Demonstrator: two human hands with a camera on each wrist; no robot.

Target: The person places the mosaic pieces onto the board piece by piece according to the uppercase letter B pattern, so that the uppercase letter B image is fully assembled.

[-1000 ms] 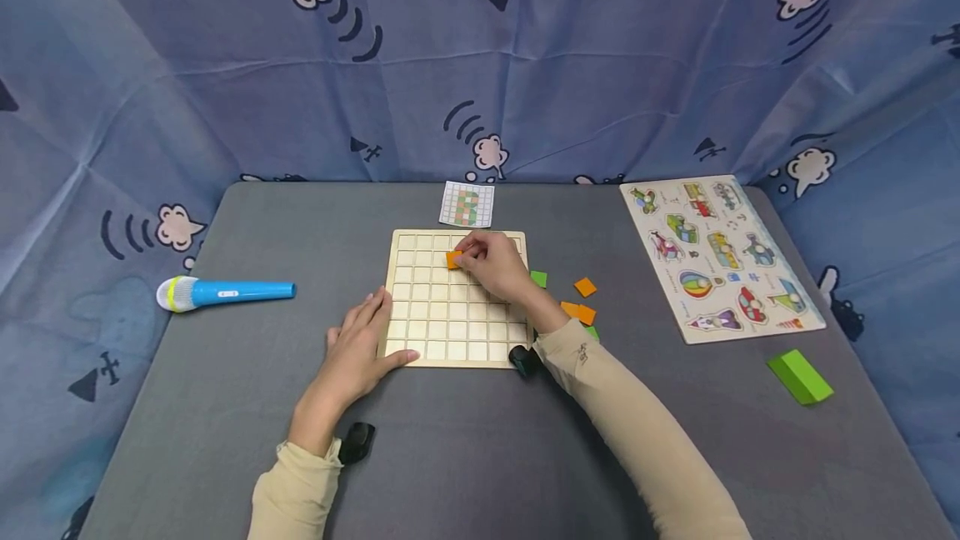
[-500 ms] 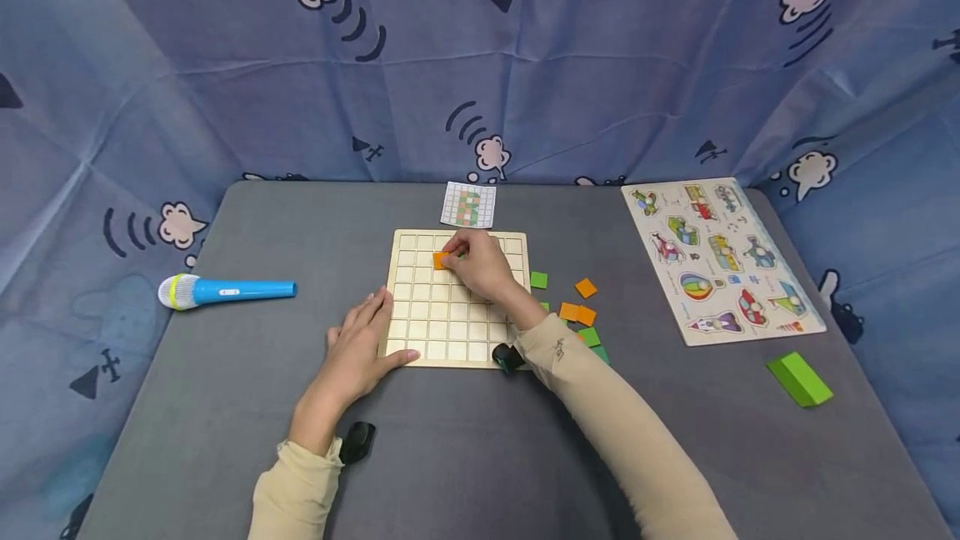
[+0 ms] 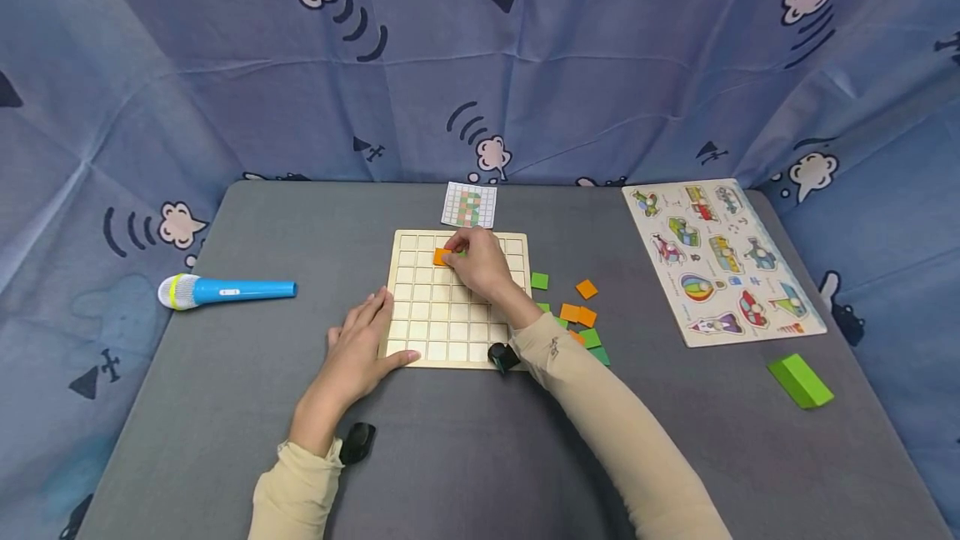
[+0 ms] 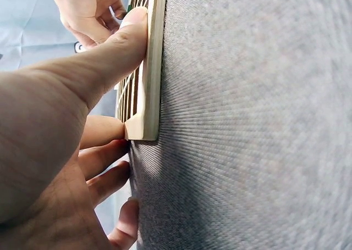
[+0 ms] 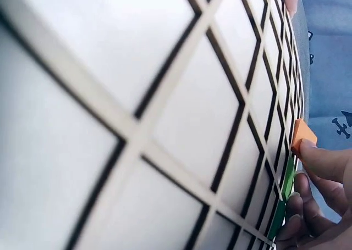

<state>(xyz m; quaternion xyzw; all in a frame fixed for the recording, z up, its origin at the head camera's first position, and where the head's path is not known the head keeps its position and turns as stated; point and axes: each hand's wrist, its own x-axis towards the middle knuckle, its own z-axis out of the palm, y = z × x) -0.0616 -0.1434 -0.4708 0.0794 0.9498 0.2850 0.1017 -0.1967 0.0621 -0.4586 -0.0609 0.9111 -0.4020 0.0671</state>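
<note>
My right hand (image 3: 482, 262) pinches an orange square tile (image 3: 442, 257) over the upper part of the wooden grid board (image 3: 427, 329). In the right wrist view the orange tile (image 5: 303, 137) tilts up from the grid between thumb and finger. Beneath those fingers, a light green tile (image 5: 289, 178) and a dark green tile (image 5: 277, 220) lie in the grid. My left hand (image 3: 358, 350) rests at the board's near left corner. Its thumb (image 4: 129, 35) lies on the front rim, and the spread fingers touch the left side.
Loose green and orange tiles (image 3: 570, 312) lie right of the board. Behind it is a pattern card (image 3: 468, 205). A toy microphone (image 3: 228, 291) lies at left; a picture puzzle board (image 3: 723, 261) and a green block (image 3: 800, 380) are at right.
My right hand has moved a little left over the board with the orange tile, then slightly toward the far edge. Green tiles beside the board came into view. My left hand has stayed still.
</note>
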